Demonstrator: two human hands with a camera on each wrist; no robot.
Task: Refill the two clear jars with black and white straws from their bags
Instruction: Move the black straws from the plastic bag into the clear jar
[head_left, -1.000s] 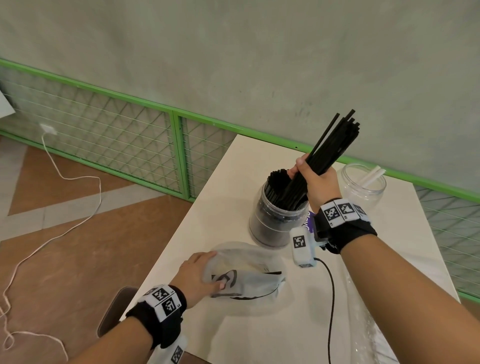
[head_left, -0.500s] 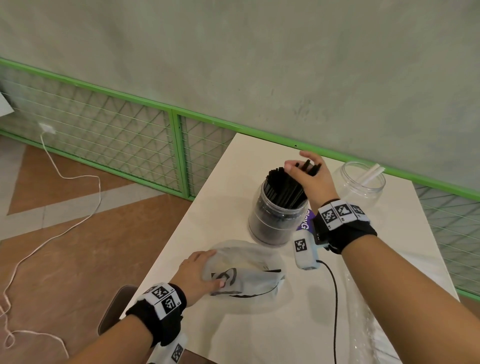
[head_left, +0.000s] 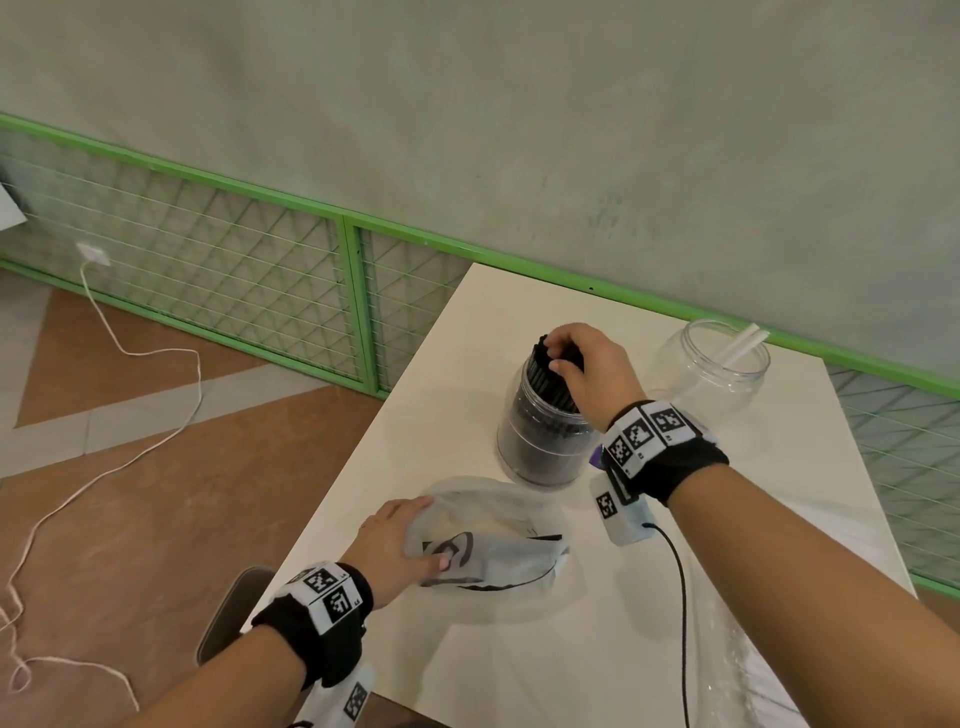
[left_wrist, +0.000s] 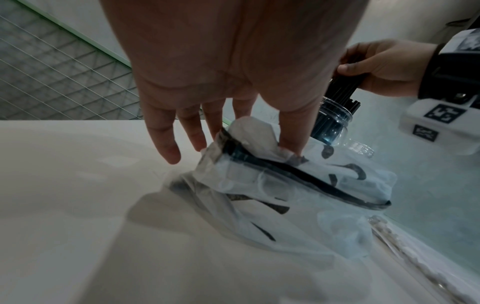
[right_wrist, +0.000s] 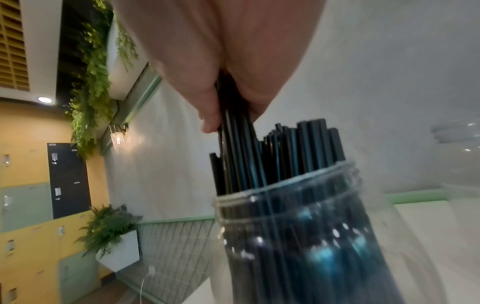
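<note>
A clear jar (head_left: 540, 441) packed with black straws (head_left: 545, 374) stands mid-table. My right hand (head_left: 563, 356) is on top of it and grips the upper ends of a bundle of these straws (right_wrist: 233, 133), which reach down into the jar (right_wrist: 298, 236). Behind it to the right, a second clear jar (head_left: 711, 379) holds a couple of white straws (head_left: 740, 345). Nearer to me lies a crumpled translucent bag (head_left: 498, 545) with black print. My left hand (head_left: 426, 535) pinches its edge between thumb and fingers (left_wrist: 296, 142), little finger free.
The white table (head_left: 467, 364) ends just left of my left hand. More clear plastic wrap (head_left: 753, 675) lies at its near right. A black cable (head_left: 680, 597) hangs from my right wrist. A brown seat (head_left: 228, 613) sits below the near-left corner, with a green mesh fence (head_left: 260, 275) behind.
My right hand has brought the raised bundle of black straws down into the jar and now sits on their tops. The left hand and the bag have stayed put.
</note>
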